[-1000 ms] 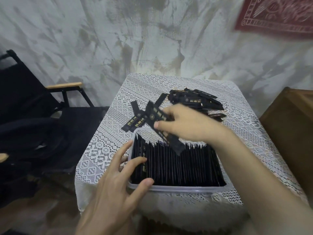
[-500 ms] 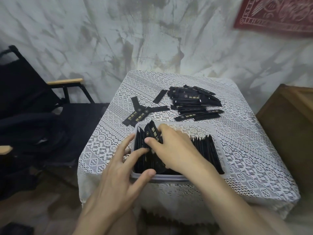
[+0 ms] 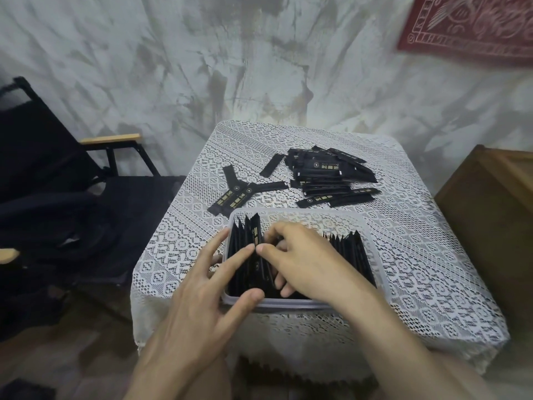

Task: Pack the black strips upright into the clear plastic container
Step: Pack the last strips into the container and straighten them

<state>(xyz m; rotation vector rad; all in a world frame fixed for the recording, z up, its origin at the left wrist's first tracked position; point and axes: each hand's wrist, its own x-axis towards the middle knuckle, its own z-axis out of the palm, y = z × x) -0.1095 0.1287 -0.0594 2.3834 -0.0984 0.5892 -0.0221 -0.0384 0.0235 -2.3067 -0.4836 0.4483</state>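
Our right grip (image 3: 302,261) pinches a black strip (image 3: 255,238) at the left end of the clear container (image 3: 302,211) on the bench (image 3: 432,269). Our left grip (image 3: 202,298), fingers spread, touches the packed strips (image 3: 239,264). We should seat it upright, snug.

The gold print on the black strips (image 3: 320,168) is too small to read.

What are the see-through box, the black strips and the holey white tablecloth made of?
The clear container looks like thin plastic, slightly cloudy: the lace shows through it. The black strips seem to be matte foil or plastic sachets with gold print; which, I cannot tell. The tablecloth looks like white lace, full of holes.
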